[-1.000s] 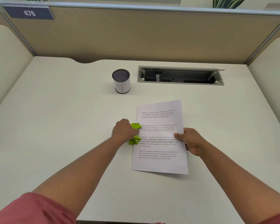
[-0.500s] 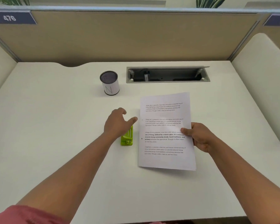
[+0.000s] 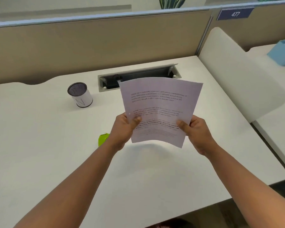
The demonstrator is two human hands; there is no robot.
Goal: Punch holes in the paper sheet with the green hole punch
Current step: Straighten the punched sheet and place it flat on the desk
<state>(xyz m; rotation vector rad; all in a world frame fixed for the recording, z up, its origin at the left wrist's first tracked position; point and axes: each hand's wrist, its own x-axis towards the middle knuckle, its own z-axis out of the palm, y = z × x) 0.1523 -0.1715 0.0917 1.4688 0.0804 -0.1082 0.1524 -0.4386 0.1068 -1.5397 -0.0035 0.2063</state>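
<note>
Lifted off the counter (image 3: 39,145) now, the paper sheet (image 3: 160,111) hangs pinched in both hands' (image 3: 123,129) grip, green hole punch (image 3: 102,139) lying below, so punching looks done and checking comes next.

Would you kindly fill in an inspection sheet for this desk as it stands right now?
Surface: white desk, mostly bare.
Job's things: paper sheet held up off the desk, one punched hole visible near its left edge; green hole punch on the desk, partly hidden by the left wrist.
Clutter: small can, upright.
Grippers: left hand and right hand each pinch a side edge of the sheet.
Cables: nothing seen; cable slot open.
Surroundings: beige partition, sign 477.
</note>
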